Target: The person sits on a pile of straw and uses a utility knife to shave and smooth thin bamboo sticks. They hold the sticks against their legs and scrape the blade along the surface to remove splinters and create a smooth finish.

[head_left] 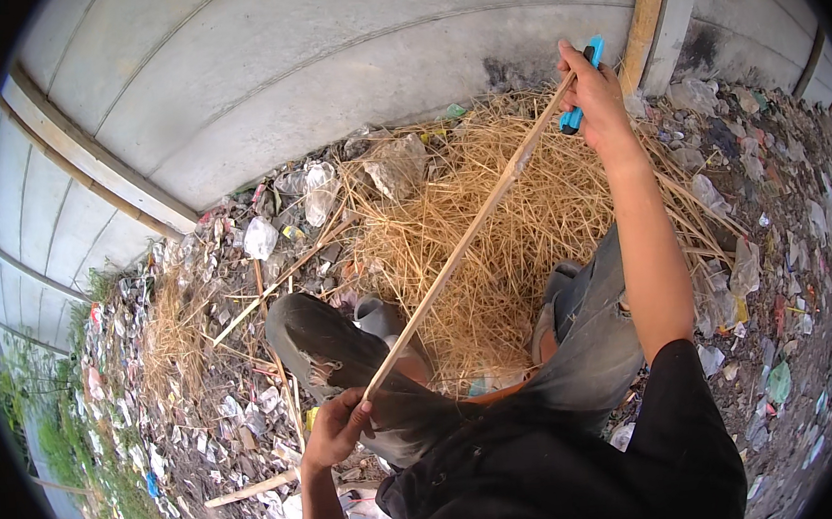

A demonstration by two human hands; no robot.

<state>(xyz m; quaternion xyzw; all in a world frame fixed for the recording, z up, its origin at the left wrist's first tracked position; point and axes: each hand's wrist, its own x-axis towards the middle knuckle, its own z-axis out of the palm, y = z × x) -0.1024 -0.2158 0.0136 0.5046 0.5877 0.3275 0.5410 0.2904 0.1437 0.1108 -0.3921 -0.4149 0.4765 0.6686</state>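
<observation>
A long, pale bamboo strip (pixel 467 237) slants up from my lap toward the far right, above a heap of straw shavings (pixel 548 216). Its near end is gripped by my left hand (pixel 336 431), beside my left knee. At the far end my right hand (pixel 601 102), arm stretched out, is closed around a blue-and-black tool (pixel 571 119) that looks like a cutter. The strip's tip meets this tool at my right fingers. My palm hides the tool's middle, and no blade can be made out.
A grey panel wall (pixel 402 63) with a wooden post (pixel 645 22) stands ahead. Litter and plastic scraps (pixel 260 239) cover the ground around the straw. Loose sticks (pixel 278 293) lie left of my knee, and another stick (pixel 251 489) lies near my left forearm. Green plants (pixel 56 420) grow far left.
</observation>
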